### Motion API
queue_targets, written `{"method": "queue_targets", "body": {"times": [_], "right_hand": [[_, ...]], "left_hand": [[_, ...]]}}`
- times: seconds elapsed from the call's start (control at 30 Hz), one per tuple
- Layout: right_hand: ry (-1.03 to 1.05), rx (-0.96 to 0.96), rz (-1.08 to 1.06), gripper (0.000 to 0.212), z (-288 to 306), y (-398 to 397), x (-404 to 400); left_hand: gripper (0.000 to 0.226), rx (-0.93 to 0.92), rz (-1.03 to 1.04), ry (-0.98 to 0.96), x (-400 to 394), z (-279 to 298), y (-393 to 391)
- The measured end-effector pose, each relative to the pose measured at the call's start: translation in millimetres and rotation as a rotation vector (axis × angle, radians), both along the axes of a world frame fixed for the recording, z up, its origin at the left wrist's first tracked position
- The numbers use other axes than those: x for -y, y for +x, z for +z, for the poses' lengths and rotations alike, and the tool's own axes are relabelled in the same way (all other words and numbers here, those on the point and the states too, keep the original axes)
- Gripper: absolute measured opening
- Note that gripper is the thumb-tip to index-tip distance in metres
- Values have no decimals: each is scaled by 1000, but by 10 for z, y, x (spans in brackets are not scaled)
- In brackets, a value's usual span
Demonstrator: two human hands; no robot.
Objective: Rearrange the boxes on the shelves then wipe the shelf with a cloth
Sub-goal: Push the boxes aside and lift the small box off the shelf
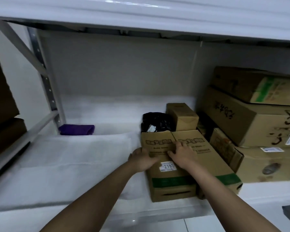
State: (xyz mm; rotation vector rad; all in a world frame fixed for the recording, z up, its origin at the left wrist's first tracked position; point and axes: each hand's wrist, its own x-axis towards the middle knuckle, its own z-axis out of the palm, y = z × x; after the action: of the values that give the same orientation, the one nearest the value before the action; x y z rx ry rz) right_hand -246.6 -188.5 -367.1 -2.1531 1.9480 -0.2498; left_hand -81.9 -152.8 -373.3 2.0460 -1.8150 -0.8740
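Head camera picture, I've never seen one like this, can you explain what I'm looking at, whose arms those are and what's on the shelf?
There is no machine here. A person wears a camera on the head, so you look down their own two bare arms into a white shelf. Both hands rest on a cardboard box lying near the front: the left hand at its left edge, the right hand flat on top. Neither lifts it. Behind it sit a black bag and a small box. Bigger boxes are stacked on the right. A purple cloth lies at the back left.

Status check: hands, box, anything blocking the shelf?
Both hands, left and right, flat on the cardboard box. Purple cloth untouched. Black bag right behind.
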Motion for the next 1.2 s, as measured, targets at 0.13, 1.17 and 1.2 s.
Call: {"method": "queue_targets", "body": {"times": [0.13, 1.17, 1.2], "right_hand": [[11, 31, 93, 60, -69, -223, 82], [261, 937, -147, 44, 262, 19, 96], [259, 958, -141, 46, 309, 29, 105]], "left_hand": [[99, 30, 98, -2, 26, -12, -307], [31, -756, 314, 35, 118, 383, -449], [29, -767, 311, 24, 103, 430, -429]]}}
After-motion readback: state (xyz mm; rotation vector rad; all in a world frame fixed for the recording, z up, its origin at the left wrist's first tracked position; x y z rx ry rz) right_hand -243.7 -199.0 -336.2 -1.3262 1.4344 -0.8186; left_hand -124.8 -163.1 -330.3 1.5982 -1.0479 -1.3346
